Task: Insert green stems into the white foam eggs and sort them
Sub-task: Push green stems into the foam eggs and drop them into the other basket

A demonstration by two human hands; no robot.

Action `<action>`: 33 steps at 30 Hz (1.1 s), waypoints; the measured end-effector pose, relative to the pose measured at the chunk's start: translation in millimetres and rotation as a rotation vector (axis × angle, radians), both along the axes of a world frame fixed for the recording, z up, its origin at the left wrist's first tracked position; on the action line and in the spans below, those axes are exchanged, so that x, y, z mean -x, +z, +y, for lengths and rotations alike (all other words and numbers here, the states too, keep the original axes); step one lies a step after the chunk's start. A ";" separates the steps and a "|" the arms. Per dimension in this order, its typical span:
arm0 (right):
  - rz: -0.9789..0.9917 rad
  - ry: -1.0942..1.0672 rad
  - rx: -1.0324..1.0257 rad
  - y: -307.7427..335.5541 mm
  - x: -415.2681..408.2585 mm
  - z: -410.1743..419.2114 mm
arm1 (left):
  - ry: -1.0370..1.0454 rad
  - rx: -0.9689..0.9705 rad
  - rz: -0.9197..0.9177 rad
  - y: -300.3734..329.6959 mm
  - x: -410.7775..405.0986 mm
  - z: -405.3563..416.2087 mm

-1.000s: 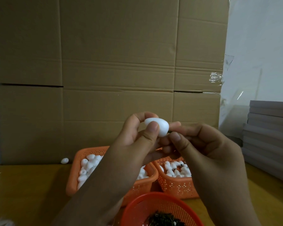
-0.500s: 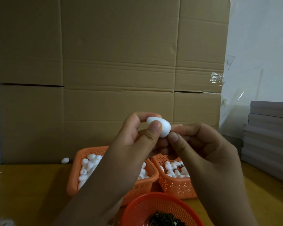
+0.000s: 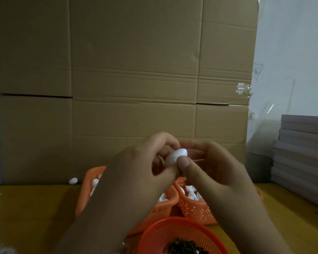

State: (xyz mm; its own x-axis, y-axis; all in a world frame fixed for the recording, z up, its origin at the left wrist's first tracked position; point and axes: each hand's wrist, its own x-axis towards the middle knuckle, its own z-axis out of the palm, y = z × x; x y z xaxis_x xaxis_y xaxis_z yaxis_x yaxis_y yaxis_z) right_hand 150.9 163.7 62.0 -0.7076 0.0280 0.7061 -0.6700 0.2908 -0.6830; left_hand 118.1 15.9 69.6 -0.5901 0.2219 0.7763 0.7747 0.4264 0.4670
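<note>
A white foam egg [image 3: 176,156] is held in the air between both hands, above the baskets. My left hand [image 3: 141,169] grips its left side with curled fingers. My right hand [image 3: 215,167] pinches its right end, thumb in front and fingers behind. No green stem shows at the egg; that end is hidden by my fingers. Dark green stems [image 3: 184,246] lie in a round red basket [image 3: 165,228] at the bottom edge. Behind it stand two orange baskets, left [image 3: 92,178] and right [image 3: 195,209], both holding white eggs.
One loose egg [image 3: 73,180] lies on the wooden table [image 3: 29,213] by the large cardboard box [image 3: 136,70] that fills the back. A stack of grey boards [image 3: 305,153] stands at the right. White scraps lie at the bottom left corner.
Both hands have dropped slightly with the egg. The egg has tilted, and my right thumb has slid from its tip onto its front.
</note>
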 end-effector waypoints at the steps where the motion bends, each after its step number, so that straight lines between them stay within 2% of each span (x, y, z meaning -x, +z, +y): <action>1: -0.015 -0.007 0.006 0.0 0.6 1.0 | 0.015 0.018 0.013 -0.4 0.4 2.4; 6: -0.016 -0.053 0.102 2.6 2.2 13.4 | -0.062 0.044 -0.066 -0.5 2.3 2.9; 11: 0.001 -0.048 0.191 2.6 2.7 18.1 | -0.030 0.061 -0.093 -0.8 6.5 -1.3; 20: 0.045 -0.109 0.000 4.1 -1.0 8.1 | 0.063 0.025 -0.032 -2.6 4.5 -0.8; 24: 0.097 -0.138 -0.026 3.5 -0.5 8.0 | 0.076 0.082 0.040 -0.2 1.5 -1.7; 33: 0.084 -0.082 -0.053 4.8 -1.0 14.6 | 0.063 0.078 0.016 -2.6 3.4 0.2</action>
